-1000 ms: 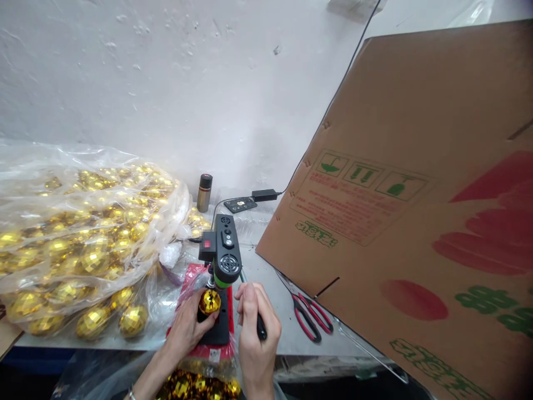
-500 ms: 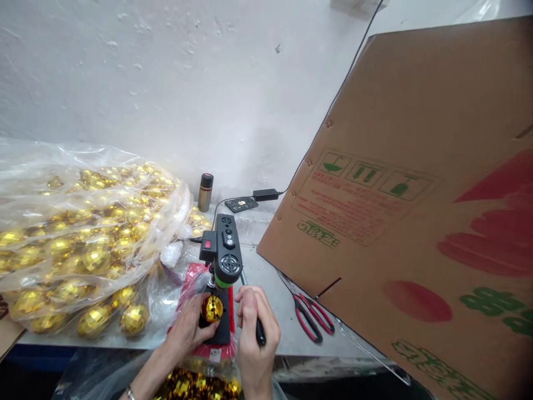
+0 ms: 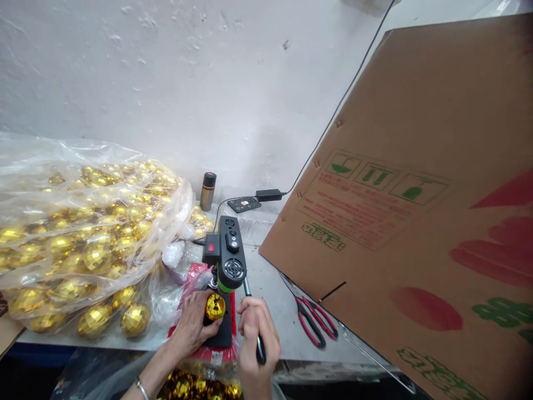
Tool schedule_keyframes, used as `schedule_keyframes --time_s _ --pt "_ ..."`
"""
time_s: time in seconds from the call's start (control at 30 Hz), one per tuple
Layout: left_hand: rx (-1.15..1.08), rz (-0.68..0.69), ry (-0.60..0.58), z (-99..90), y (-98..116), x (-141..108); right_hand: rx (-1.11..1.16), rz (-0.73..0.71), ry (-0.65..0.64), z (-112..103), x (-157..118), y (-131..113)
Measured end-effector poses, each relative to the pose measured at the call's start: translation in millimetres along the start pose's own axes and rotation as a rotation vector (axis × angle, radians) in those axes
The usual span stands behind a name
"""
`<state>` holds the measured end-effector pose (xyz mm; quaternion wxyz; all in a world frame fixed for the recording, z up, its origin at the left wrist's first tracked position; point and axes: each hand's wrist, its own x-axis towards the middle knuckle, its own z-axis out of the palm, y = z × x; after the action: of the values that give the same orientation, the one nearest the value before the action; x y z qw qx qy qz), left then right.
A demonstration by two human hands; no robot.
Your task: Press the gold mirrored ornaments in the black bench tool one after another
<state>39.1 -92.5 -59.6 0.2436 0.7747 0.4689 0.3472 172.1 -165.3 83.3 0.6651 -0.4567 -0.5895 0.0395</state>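
My left hand (image 3: 190, 321) closes its fingers and thumb around a gold mirror-faceted ball (image 3: 215, 307). The ball sits on the black base (image 3: 222, 337) of a small bench drill press, under its head. That black drill press head (image 3: 232, 247) has round vents and a green band at its lower edge. Wrapped around a black lever handle (image 3: 261, 351) at the machine's right side is my right hand (image 3: 259, 333). The lever's metal rod runs up to the head. Red plastic (image 3: 195, 278) lies beneath the base.
A clear bag (image 3: 95, 222) of gold balls fills the left. Red-handled scissors (image 3: 312, 322) lie beside a large leaning cardboard box (image 3: 375, 250). Behind stand a spray can (image 3: 207, 191), a phone-like dark slab (image 3: 244, 204) and a power adapter (image 3: 268, 194). More gold balls (image 3: 195, 384) lie below the table edge.
The view has shifted slightly. My right hand and the lever sit a little lower, with more of the rod showing. My left hand still holds the ball on the base.
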Motion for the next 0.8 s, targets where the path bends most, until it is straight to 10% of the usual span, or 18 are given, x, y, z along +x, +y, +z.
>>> schedule_keyframes --time_s 0.8 --pt "-0.009 -0.033 0.003 4.0 4.3 -3.3 -0.028 -0.062 0.167 16.0 -30.8 34.6"
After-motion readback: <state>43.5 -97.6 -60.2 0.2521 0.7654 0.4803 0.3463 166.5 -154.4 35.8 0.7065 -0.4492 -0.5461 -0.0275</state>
